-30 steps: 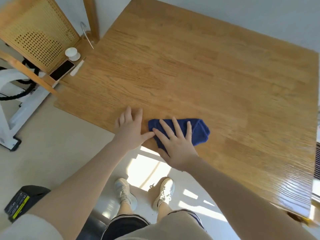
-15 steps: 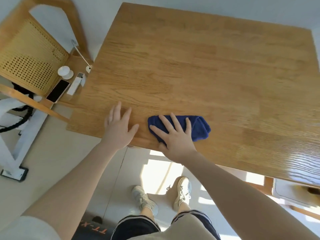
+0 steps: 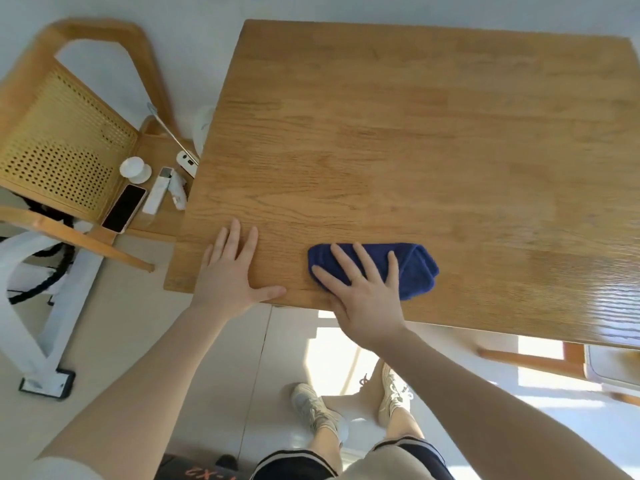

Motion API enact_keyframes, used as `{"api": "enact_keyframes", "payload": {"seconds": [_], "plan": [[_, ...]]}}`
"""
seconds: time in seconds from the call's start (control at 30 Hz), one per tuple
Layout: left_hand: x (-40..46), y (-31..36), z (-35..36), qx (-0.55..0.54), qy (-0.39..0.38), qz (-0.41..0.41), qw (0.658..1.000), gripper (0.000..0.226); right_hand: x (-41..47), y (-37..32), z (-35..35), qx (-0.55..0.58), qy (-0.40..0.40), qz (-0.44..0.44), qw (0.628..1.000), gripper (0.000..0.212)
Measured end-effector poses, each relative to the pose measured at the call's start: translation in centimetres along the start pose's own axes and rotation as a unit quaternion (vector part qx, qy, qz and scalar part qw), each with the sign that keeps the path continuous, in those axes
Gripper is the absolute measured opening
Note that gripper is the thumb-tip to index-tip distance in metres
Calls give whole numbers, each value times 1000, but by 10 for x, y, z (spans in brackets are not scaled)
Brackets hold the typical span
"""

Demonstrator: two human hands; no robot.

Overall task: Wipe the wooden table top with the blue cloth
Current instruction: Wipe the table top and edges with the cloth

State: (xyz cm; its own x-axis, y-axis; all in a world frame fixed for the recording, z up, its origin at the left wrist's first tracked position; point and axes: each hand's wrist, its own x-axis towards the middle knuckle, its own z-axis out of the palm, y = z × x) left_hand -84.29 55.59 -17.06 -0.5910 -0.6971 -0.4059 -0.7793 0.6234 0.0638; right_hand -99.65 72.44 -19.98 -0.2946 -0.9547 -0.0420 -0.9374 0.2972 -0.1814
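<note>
Far left: wooden chair [image 3: 69,140] w/ perforated cane back, seat tucked beside the table's left edge. On the seat: small white cup [image 3: 133,168] on a saucer, black phone [image 3: 124,208] face up w/ one end at the seat's front edge, white stick-shaped item [image 3: 157,190] next to it, and a white device [image 3: 187,161] w/ a thin metal rod, partly under the table edge. White metal frame [image 3: 38,306] on the floor below the chair.

Left hand [image 3: 230,271]: flat on the bare wood near the table's near-left corner, fingers straight and spread, thumb out along the near edge. Holding nothing, not touching the cloth.

Wooden table top [image 3: 415,133]: fills most of the view, glare on the right side.

Blue cloth [image 3: 412,268]: folded, lying on the table close to the near edge, just right of the left hand w/ bare wood between.

Right hand [image 3: 363,292]: palm down on the cloth's left half, fingers straight and spread, pressing it to the wood, not curled round it. Cloth's right end sticks out past the fingers.

Below the table edge: person's legs, white sneakers [image 3: 353,403] on a pale tiled floor, sun patches.
</note>
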Motion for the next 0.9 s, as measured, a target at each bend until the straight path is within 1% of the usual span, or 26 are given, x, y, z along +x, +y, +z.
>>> {"api": "enact_keyframes", "payload": {"seconds": [0.1,0.13,0.17,0.27,0.3,0.37,0.4,0.43,0.53,0.63,0.67,0.7,0.83,0.9], "plan": [[3,-3,0,3,4,5,1000,117,12,-1,0,7,-2,-31,999,46],[5,-4,0,8,0,4,1000,118,22,3,-1,12,-4,-25,1000,47],[7,-4,0,12,-1,1,1000,118,35,9,-3,19,-2,1,1000,48],[7,0,0,20,1,3,1000,119,70,21,-10,32,17,118,992,46],[7,0,1,20,4,4,1000,118,77,20,-12,26,19,140,990,45],[7,-1,1,19,10,8,1000,118,76,13,-11,24,17,153,988,45],[6,-2,1,16,13,10,1000,118,67,5,-9,21,18,140,990,45],[5,-3,2,12,17,13,1000,118,54,-6,-5,18,19,110,994,46],[5,-3,1,3,22,18,1000,118,14,-39,5,-1,-20,-10,1000,49],[7,-3,-7,7,-9,28,1000,122,20,-26,0,-14,-50,-76,996,51],[7,-6,-9,6,-21,34,999,122,30,-19,-3,-13,-57,-82,995,52],[7,-10,-10,3,-30,40,999,121,43,-13,-6,-6,-56,-69,996,53],[5,-23,-12,-21,-43,56,997,116,97,-4,-13,22,-22,77,997,47],[5,-23,-13,-30,-43,60,997,115,103,-9,-14,24,-14,95,995,48]]}}
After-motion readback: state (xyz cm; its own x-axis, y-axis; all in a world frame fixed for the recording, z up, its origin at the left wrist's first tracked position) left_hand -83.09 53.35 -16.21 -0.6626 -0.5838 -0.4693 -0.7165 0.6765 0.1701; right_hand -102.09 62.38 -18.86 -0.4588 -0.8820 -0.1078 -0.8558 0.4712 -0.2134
